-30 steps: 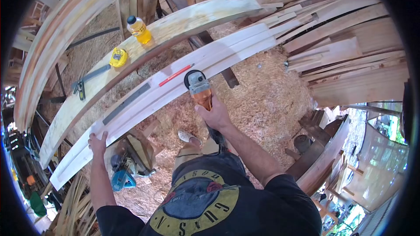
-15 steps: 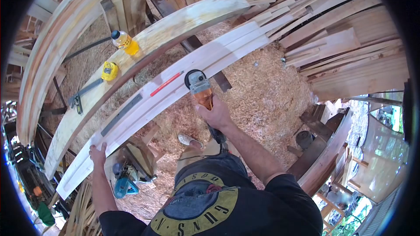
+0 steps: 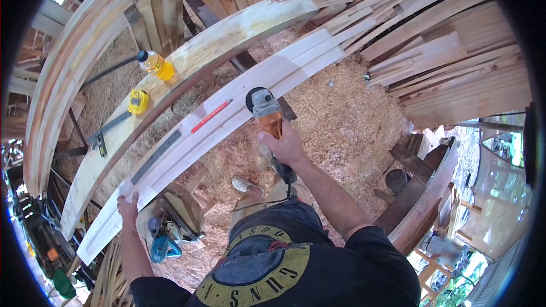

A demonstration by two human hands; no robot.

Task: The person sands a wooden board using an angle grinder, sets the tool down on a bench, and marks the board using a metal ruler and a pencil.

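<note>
My right hand is wrapped round an orange and grey angle grinder, whose dark disc is over the near edge of a long pale board. My left hand grips the same board near its lower left end, thumb on top. On that board lie a red pencil and a flat grey strip. Behind it, a thicker curved plank carries a yellow tape measure, a bottle of yellow liquid and a square-like tool.
A teal power tool sits below the board at the left. Stacked planks fill the upper right. Wood shavings cover the floor. A curved timber stands at the right, with a blurred person beyond it.
The view has shifted, moving the planks and the things on them leftward. The grinder has moved slightly right along the board. Both hands keep their hold.
</note>
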